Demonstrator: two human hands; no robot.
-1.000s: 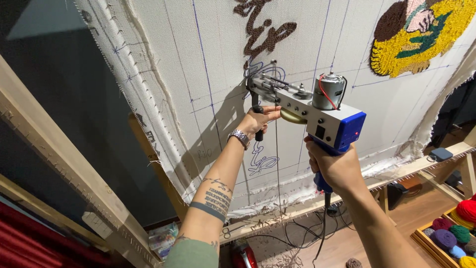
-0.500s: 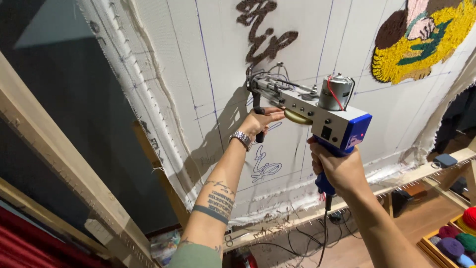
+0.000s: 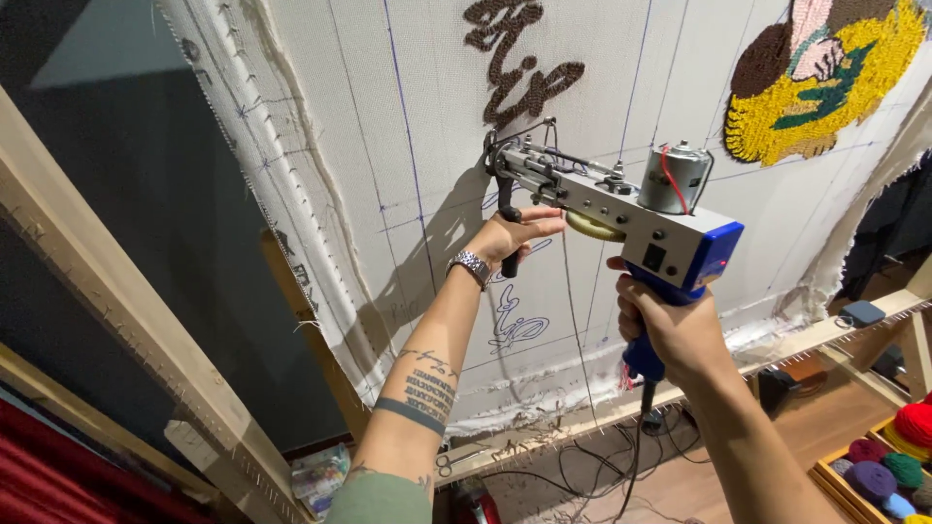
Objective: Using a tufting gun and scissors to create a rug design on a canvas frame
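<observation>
Between our two hands sits the tufting gun, needle end pressed against the stretched backing cloth. Our left hand wraps the black front handle to steady the nose; our right hand clenches the blue rear grip, bearing the weight.

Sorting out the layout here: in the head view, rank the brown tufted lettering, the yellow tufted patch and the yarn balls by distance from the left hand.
1. Brown tufted lettering, above the left hand.
2. Yellow tufted patch, upper right.
3. Yarn balls, lower right corner.
</observation>
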